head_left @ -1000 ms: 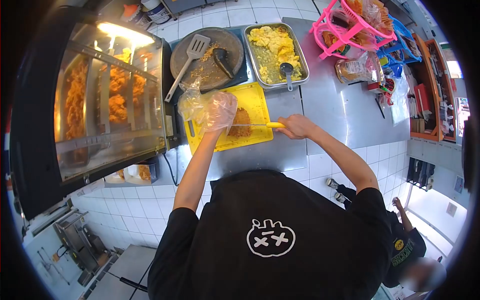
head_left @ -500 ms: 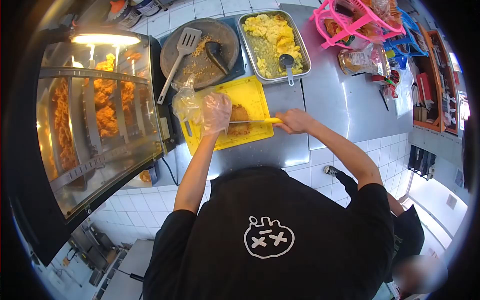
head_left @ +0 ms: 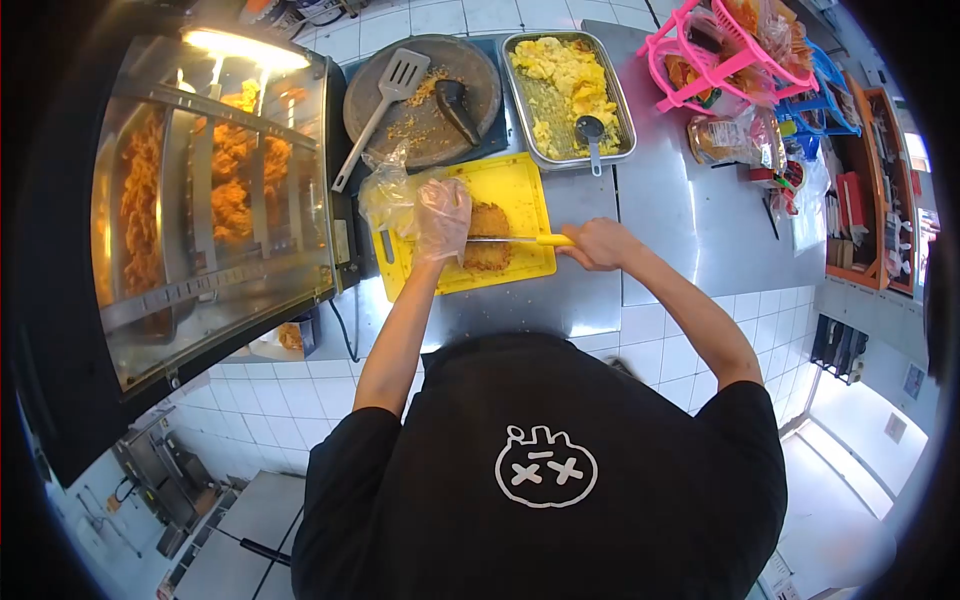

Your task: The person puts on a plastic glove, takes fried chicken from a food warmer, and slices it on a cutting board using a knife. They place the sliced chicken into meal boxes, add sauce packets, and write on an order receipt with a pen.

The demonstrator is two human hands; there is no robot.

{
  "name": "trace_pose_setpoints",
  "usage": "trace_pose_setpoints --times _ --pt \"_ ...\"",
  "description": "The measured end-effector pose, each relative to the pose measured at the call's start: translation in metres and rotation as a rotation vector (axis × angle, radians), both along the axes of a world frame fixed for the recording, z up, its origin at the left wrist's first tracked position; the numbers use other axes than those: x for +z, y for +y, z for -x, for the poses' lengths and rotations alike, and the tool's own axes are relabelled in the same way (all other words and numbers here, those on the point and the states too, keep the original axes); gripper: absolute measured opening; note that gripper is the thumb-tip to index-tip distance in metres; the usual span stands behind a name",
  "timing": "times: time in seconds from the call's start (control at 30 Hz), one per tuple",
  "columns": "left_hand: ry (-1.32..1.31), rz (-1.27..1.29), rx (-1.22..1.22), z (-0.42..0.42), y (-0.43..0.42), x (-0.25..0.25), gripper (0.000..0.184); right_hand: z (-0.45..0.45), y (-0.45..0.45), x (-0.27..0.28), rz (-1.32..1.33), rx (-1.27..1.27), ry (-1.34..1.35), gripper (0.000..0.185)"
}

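My right hand [head_left: 598, 245], bare, is closed round the yellow handle of a knife [head_left: 500, 239]. The blade lies level across a brown breaded fried cutlet [head_left: 488, 258], and its tip end is hidden by my left hand. My left hand [head_left: 443, 215], in a clear plastic glove, has its fingers curled and presses on the cutlet's left side; its fingertips are hard to make out. Beneath the cutlet is a yellow cutting board [head_left: 530, 205] with a few crumbs. A crumpled clear plastic bag [head_left: 390, 195] sits against the left hand's far side.
A lit glass cabinet [head_left: 215, 200] of fried food stands at the left. Behind the board are a round block [head_left: 465, 75] with a slotted spatula [head_left: 385, 100], and a metal tray [head_left: 620, 140] of yellow food with a scoop [head_left: 591, 135]. Pink baskets [head_left: 690, 95] stand right.
The view has shifted slightly, and the board and hands appear a little further right. Both hands keep their places on cutlet and knife. The other person at the right has mostly left view.
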State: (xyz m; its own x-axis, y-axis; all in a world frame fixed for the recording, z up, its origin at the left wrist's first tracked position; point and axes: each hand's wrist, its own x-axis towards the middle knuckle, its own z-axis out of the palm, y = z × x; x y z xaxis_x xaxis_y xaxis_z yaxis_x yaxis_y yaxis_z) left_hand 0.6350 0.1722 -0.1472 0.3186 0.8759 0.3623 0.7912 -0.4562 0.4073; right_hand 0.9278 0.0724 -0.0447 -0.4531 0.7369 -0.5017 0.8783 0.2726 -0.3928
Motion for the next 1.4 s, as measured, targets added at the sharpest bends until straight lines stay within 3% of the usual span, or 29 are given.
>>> trace_pose_setpoints --times 0.2,0.3,0.4,0.5,0.7,0.8,0.9,1.0,1.1,1.2,1.4 --pt "-0.031 -0.172 -0.089 0.007 -0.012 0.039 0.007 0.01 -0.028 0.01 -0.011 -0.063 0.064 0.042" --pt "-0.182 0.017 -0.076 0.005 -0.017 0.023 0.009 0.013 -0.039 -0.012 -0.01 -0.069 0.056 0.042" --pt "0.02 -0.068 -0.079 0.003 -0.01 0.005 0.013 0.008 -0.044 -0.043 -0.034 -0.091 0.133 0.037" --pt "-0.123 -0.005 -0.025 -0.002 -0.014 0.005 0.016 0.006 -0.043 -0.055 -0.084 -0.079 0.174 0.037" --pt "0.039 -0.064 0.007 -0.001 -0.009 -0.02 0.014 0.003 -0.038 -0.06 -0.121 -0.05 0.168 0.036" --pt "0.287 -0.492 -0.229 0.015 -0.013 -0.017 0.016 0.004 -0.036 -0.059 -0.152 -0.025 0.134 0.036" --pt "0.237 -0.426 -0.204 0.016 -0.012 -0.024 0.017 0.007 -0.04 -0.057 -0.175 -0.048 0.131 0.036" --pt "0.15 -0.003 -0.167 0.013 -0.008 -0.013 0.018 0.011 -0.043 -0.042 -0.187 -0.042 0.084 0.038" --pt "0.367 -0.485 -0.126 0.019 -0.016 0.007 0.013 0.015 -0.048 -0.011 -0.223 -0.032 0.032 0.039" --pt "-0.1 -0.264 -0.13 0.016 -0.02 0.041 0.014 0.018 -0.057 0.013 -0.207 -0.06 0.059 0.04" --pt "0.13 -0.273 -0.156 0.026 -0.034 0.015 0.008 0.025 -0.065 0.0 -0.102 -0.053 0.061 0.045"
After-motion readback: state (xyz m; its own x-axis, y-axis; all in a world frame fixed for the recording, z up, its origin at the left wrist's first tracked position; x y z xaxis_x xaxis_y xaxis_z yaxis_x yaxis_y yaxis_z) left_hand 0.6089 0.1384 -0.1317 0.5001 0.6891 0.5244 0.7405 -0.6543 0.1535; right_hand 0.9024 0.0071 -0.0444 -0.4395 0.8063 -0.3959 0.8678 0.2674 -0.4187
